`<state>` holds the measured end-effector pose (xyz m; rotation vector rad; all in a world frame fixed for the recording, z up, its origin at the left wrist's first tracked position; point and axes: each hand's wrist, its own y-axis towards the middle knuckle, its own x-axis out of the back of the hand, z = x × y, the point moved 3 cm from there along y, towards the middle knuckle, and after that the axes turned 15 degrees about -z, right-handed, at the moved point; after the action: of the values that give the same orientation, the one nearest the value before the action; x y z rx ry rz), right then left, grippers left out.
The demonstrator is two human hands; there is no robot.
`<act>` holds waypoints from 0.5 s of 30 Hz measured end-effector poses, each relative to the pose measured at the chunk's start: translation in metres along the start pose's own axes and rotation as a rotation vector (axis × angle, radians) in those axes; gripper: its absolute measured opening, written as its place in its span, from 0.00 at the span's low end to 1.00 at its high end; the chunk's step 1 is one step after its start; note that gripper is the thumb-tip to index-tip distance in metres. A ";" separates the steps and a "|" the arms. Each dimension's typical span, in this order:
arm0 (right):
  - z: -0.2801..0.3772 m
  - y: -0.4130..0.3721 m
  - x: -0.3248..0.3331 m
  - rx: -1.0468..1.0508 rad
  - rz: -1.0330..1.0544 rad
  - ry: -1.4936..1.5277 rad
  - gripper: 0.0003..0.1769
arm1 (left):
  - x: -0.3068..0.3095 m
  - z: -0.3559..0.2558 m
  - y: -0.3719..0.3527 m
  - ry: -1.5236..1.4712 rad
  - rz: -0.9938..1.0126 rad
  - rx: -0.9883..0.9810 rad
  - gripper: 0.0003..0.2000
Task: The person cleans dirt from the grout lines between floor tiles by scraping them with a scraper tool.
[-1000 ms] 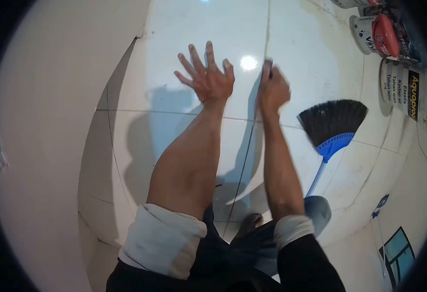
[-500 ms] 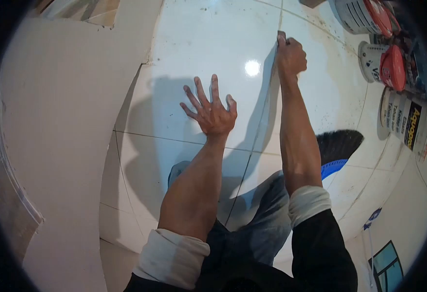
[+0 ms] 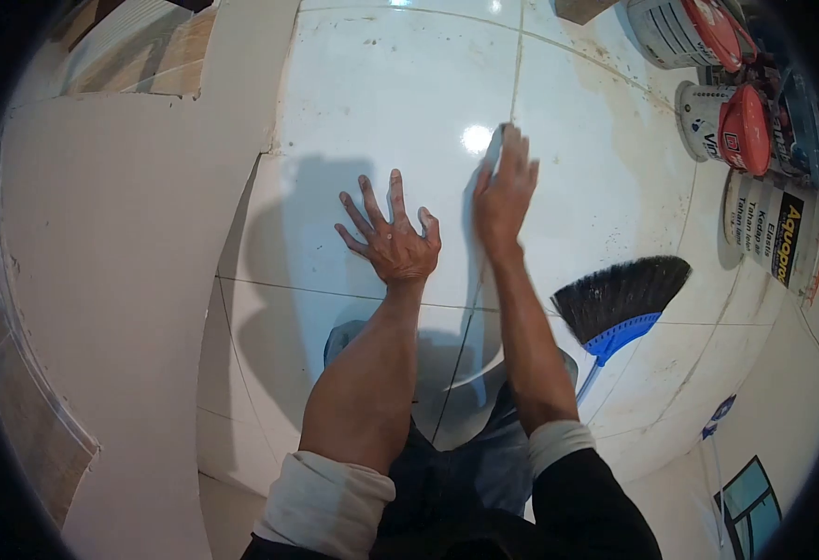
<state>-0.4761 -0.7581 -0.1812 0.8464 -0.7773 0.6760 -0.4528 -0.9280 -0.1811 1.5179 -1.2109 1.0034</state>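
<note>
My left hand [image 3: 400, 245] lies palm down on the glossy white floor tile [image 3: 381, 84], its fingers spread and nothing in it. To its right, my right hand [image 3: 506, 196] is over the seam between two tiles, with its fingers stretched out and close together. Nothing shows in that hand. Dark grout lines run below both hands, and a lighter, stained line runs up past the right fingertips.
A broom [image 3: 622, 303] with black bristles and a blue head lies at the right. Paint buckets [image 3: 704, 121] and an Aquaproof bucket [image 3: 774, 229] stand at the far right. A wooden block [image 3: 581, 9] is at the top. A pale wall [image 3: 111, 261] fills the left.
My right hand has moved down and left along the seam, and its closed fingers have straightened. More of the broom shows. My left hand has stayed on the tile.
</note>
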 end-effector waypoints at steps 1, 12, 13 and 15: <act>0.013 -0.016 0.007 -0.038 0.082 -0.017 0.42 | 0.000 -0.001 -0.001 -0.005 -0.003 -0.002 0.39; 0.003 0.129 -0.083 0.025 0.017 -0.095 0.52 | 0.001 0.000 -0.001 -0.018 -0.045 -0.014 0.38; 0.005 0.142 -0.086 0.062 0.008 -0.120 0.53 | 0.002 0.000 0.001 -0.015 -0.047 -0.017 0.38; 0.004 0.100 -0.059 0.046 0.058 -0.118 0.54 | 0.003 -0.002 0.001 -0.026 -0.032 0.008 0.38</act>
<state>-0.5870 -0.7247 -0.1885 0.9141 -0.8980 0.7026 -0.4536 -0.9263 -0.1778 1.5559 -1.1982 0.9717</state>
